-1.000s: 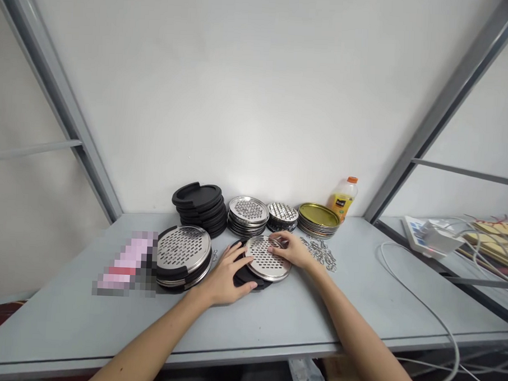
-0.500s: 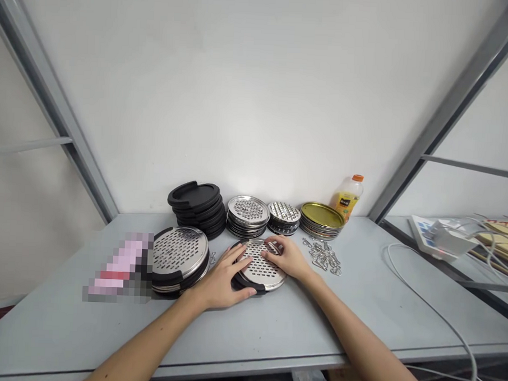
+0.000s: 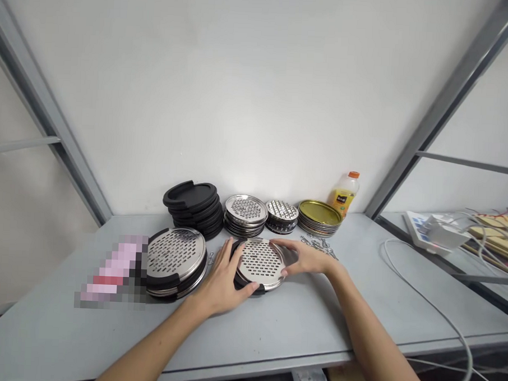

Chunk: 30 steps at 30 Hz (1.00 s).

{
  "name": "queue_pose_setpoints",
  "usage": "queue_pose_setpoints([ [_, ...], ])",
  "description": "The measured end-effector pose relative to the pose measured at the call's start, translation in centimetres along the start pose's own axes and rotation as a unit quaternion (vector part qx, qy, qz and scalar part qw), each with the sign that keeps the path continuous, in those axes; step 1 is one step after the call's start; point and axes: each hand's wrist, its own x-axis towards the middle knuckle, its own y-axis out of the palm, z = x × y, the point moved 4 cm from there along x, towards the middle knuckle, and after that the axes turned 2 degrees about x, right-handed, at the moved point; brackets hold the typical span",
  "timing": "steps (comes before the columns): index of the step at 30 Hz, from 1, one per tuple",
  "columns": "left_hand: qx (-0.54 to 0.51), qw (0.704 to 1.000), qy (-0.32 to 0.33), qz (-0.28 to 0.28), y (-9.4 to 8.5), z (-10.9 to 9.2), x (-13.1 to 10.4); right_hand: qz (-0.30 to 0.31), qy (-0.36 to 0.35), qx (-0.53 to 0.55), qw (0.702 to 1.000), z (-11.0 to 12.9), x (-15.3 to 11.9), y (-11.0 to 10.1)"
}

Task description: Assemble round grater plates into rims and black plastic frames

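A round metal grater plate [image 3: 260, 264] with rows of slots lies in a black holder [image 3: 238, 277] on the table, in front of me. My left hand [image 3: 224, 283] grips its left side, fingertips at the back and thumb on the front rim. On the right edge, my right hand [image 3: 305, 258] holds the plate between thumb and fingers. Close to my left hand stands a stack of slotted grater plates with black holders [image 3: 176, 257]. Beyond my right hand, small metal clips [image 3: 318, 244] lie in a pile, partly covered by that hand.
Along the wall stand black holders [image 3: 194, 202], metal grater plates [image 3: 245, 210], smaller graters [image 3: 282, 210], gold-coloured discs [image 3: 320, 212] and a juice bottle [image 3: 345, 194]. A white cable [image 3: 421, 304] crosses the table's right side. A pixelated pink patch [image 3: 116, 269] is at left.
My right hand has shifted from the plate's top to its right edge, its thumb now on the rim. My left hand stays on the left side, its fingers drawn toward the edge.
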Motion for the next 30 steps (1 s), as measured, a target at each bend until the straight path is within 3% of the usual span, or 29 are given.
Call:
queue_pose_setpoints([
  [10,-0.043,0.998,-0.008,0.041,-0.7,0.2,-0.2,0.012,0.013,-0.042,0.999,0.0,0.1,0.9],
  [14,-0.057,0.998,-0.010,0.039,-0.9,0.1,-0.2,-0.011,0.002,-0.045,0.999,0.4,0.4,1.3],
  [22,-0.066,0.997,-0.026,0.033,-0.7,0.4,-0.3,-0.003,-0.047,0.054,0.997,1.9,1.2,2.4],
  [30,-0.053,0.995,-0.065,0.046,-1.2,0.2,0.1,0.002,0.045,-0.013,0.999,-0.2,0.7,2.1],
])
